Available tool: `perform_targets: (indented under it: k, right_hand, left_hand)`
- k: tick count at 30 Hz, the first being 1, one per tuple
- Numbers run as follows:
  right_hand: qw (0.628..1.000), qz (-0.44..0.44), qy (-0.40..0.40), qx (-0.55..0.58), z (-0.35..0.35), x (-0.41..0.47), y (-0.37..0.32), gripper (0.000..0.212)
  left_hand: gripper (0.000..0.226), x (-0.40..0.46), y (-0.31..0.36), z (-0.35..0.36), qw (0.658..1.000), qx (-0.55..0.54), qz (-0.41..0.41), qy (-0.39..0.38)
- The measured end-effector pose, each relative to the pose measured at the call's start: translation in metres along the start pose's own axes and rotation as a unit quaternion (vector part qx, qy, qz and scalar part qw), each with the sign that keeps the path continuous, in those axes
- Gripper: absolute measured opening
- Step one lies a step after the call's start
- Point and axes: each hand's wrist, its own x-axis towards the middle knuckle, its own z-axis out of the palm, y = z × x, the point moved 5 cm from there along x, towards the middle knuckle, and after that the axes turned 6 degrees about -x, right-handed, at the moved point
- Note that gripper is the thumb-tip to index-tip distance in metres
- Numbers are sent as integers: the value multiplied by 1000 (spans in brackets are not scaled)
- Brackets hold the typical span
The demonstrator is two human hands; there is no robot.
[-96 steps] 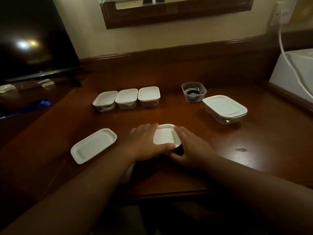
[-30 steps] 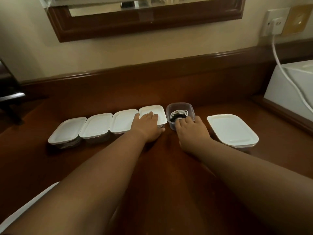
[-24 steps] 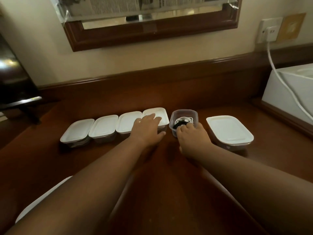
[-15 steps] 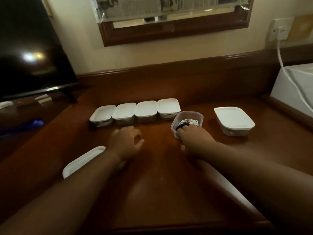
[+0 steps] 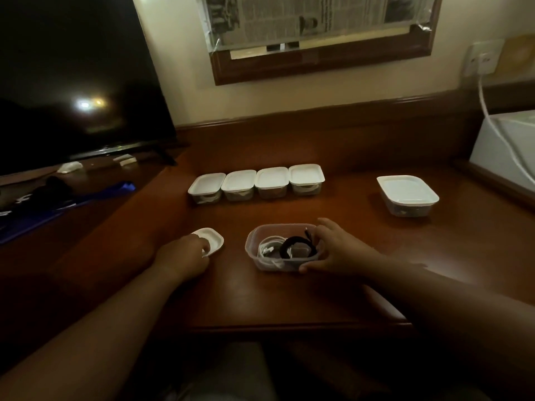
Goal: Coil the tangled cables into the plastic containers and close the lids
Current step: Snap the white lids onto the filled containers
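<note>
An open clear plastic container sits near the desk's front edge, with a coiled white cable and a coiled black cable inside. My right hand grips its right end, fingers over the rim and thumb against the near wall. To its left lies a loose white lid; my left hand covers its near part with fingers curled on its edge. Several small lidded containers stand in a row at the back.
A larger lidded container stands at the right. A dark television stands at the far left, a white appliance with a white cord at the far right. A blue strap lies on the lower shelf at left.
My right hand has drawn the open container toward the front edge. My left hand has moved from the closed row down to the loose lid.
</note>
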Motion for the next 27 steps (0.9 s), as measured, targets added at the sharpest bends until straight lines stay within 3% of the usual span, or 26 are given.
perform_targets:
  k: [2,4,9,13,19,27]
  right_hand:
    - [999,-6,19,35,1,-1,-1,72]
    - [997,-1,30,75,5,0,2,66]
    - [985,3,59,164,17,0,11,87]
    - [975,6,89,204,26,-2,15,98]
    - [972,-14,98,214,27,0,18,97]
    - [971,-26,116,209,29,1,22,103]
  left_hand:
    - [31,-1,2,1,1000,17,1,-17]
    - [25,-1,6,-1,1000,22,7,-10]
    - [14,-10,34,-24,985,-128,50,106]
    - [14,-30,80,-43,948,-213,164,171]
    - [19,-46,134,-32,927,-182,304,126]
    - [17,-41,158,-17,912,-243,329,31]
